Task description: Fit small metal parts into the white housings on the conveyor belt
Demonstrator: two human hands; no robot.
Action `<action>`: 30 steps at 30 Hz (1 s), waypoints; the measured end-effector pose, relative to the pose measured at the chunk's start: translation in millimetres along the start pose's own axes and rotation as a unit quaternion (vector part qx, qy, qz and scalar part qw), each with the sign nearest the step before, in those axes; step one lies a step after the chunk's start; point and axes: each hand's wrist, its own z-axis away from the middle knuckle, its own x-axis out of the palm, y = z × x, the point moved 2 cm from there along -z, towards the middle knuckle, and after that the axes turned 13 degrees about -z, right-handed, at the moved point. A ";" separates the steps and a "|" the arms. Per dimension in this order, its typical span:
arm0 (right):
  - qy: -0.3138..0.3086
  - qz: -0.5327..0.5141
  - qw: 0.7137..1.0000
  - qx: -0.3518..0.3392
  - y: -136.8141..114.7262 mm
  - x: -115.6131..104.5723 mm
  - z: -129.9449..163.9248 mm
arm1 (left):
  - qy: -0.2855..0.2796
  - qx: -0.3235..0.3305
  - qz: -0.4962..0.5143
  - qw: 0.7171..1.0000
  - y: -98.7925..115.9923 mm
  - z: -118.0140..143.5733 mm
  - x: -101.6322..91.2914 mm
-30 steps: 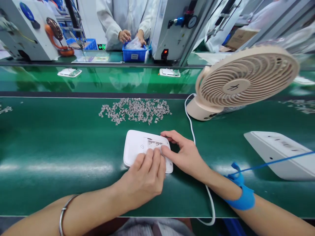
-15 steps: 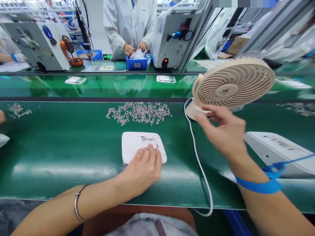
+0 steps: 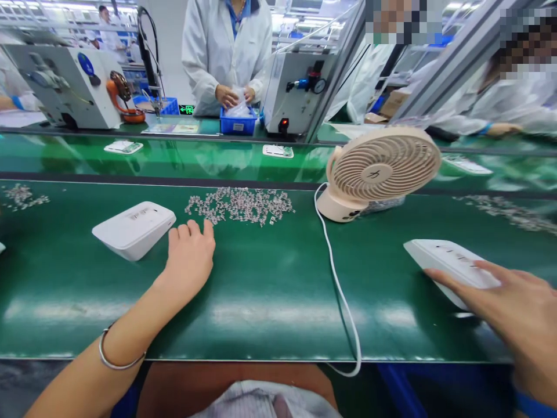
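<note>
Reaching with open right hand [image 3: 517, 307] onto the white casing [image 3: 452, 268] near the worktop's [image 3: 270, 290] right edge, left hand [image 3: 190, 258] resting flat and empty beside the metal clips [image 3: 241, 204].

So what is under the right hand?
The right hand lies on the near end of a white casing on the green belt. The casing's far end with its slots shows; the part beneath the palm and fingers is covered.

Two flat white housings [image 3: 134, 229] [image 3: 452, 266], well apart
</note>
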 end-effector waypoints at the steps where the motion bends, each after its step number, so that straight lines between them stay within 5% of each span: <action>1: -0.018 0.028 0.999 0.037 0.4 -2.0 -0.9 | -0.007 0.019 0.015 1.000 5.3 1.2 -1.6; 4: -0.078 0.059 0.984 0.149 -18.8 -13.4 -0.6 | 0.016 0.060 0.048 0.997 17.8 4.6 -4.1; 6: -0.089 0.037 0.988 0.124 -49.0 -23.5 8.1 | 0.048 0.074 0.071 0.994 21.7 5.9 -4.6; 9: -0.063 -0.080 0.987 -0.126 -117.3 -34.1 39.6 | 0.098 0.094 0.114 0.984 24.3 7.6 -5.5; 12: -0.130 -0.178 0.917 -0.331 -187.5 -28.1 80.8 | 0.130 0.122 0.164 0.970 28.2 9.8 -6.3; 16: -0.263 -0.215 0.845 -0.414 -251.2 -3.3 102.8 | 0.131 0.146 0.179 0.964 32.8 9.0 -5.7; 20: -0.319 -0.300 0.834 -0.335 -279.4 26.7 70.6 | 0.086 0.147 0.166 0.971 30.7 3.0 -3.4; 25: -0.301 -0.229 0.922 -0.087 -279.6 83.0 16.8 | 0.086 0.140 0.167 0.972 28.9 2.5 -2.1; 30: -0.252 -0.195 0.946 -0.058 -265.2 115.7 11.9 | 0.115 0.158 0.221 0.956 33.7 10.9 -5.6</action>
